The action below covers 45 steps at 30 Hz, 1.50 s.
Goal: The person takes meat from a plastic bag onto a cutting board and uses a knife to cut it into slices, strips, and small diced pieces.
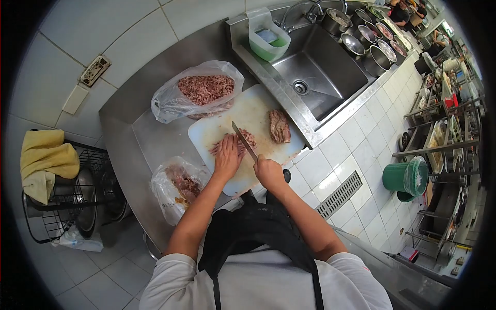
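Observation:
On a white cutting board (pixel 203 130), my left hand (pixel 227 156) presses down on sliced meat (pixel 215 148), holding it against the board. My right hand (pixel 269 171) is closed round the handle of a kitchen knife (pixel 244 141). The blade lies just right of my left fingers, beside small chopped bits of meat (pixel 249 136). A larger brown chunk of cooked-looking meat (pixel 279 127) rests at the board's right side. Behind the board, a clear plastic bag (pixel 164 103) holds a heap of chopped meat (pixel 206 89). Another plastic bag (pixel 164 190), with meat pieces in it, lies left of my left forearm.
A steel sink (pixel 330 77) adjoins the counter at right, with a green-and-clear plastic container (pixel 268 39) on its near corner. Several metal pots (pixel 376 62) stand beyond it. A wire rack (pixel 51 212) with a yellow cloth (pixel 49 157) is at left. A green bin (pixel 398 177) stands right.

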Each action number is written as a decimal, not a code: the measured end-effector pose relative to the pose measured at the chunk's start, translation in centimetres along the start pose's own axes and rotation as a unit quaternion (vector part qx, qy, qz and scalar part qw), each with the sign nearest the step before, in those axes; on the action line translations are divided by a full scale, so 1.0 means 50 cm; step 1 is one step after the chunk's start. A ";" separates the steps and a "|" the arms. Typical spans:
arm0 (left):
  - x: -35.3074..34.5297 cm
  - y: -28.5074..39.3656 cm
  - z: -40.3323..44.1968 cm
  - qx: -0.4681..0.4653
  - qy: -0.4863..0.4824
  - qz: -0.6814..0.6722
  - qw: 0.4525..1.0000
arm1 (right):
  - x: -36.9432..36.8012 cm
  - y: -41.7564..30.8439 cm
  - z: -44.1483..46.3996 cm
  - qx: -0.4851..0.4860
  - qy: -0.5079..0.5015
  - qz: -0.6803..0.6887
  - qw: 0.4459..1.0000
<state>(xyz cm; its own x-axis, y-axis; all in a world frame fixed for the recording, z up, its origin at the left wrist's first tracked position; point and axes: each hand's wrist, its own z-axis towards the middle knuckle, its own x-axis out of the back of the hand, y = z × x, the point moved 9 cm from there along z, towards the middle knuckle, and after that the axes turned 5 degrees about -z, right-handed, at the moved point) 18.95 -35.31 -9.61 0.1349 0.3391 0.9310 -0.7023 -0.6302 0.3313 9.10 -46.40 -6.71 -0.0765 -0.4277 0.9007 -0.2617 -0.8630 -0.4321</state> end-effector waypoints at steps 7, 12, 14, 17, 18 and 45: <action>-0.027 -0.006 -0.001 -0.020 0.003 0.042 0.999 | -0.015 0.000 0.006 0.007 -0.018 0.005 1.000; -0.039 -0.010 0.003 -0.020 -0.011 0.057 0.998 | -0.056 0.006 0.038 0.004 -0.023 0.019 1.000; -0.040 -0.011 0.003 -0.024 -0.010 0.060 0.998 | -0.086 0.003 0.075 0.002 -0.005 0.019 1.000; -0.046 -0.016 0.002 -0.020 -0.012 0.052 0.998 | -0.091 -0.001 0.086 -0.002 0.005 0.029 1.000; -0.048 -0.012 0.000 -0.018 -0.011 0.048 0.999 | -0.089 0.003 0.083 -0.002 0.005 0.031 1.000; 0.007 -0.003 -0.017 0.029 0.009 -0.023 0.999 | 0.013 -0.004 -0.005 -0.005 0.009 0.023 1.000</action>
<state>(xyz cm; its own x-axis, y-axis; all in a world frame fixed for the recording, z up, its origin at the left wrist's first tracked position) 18.50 -34.53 -9.47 0.1533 0.3811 0.9118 -0.6537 -0.6529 0.3827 8.87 -46.45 -6.03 -0.1052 -0.4623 0.8805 -0.2681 -0.8394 -0.4728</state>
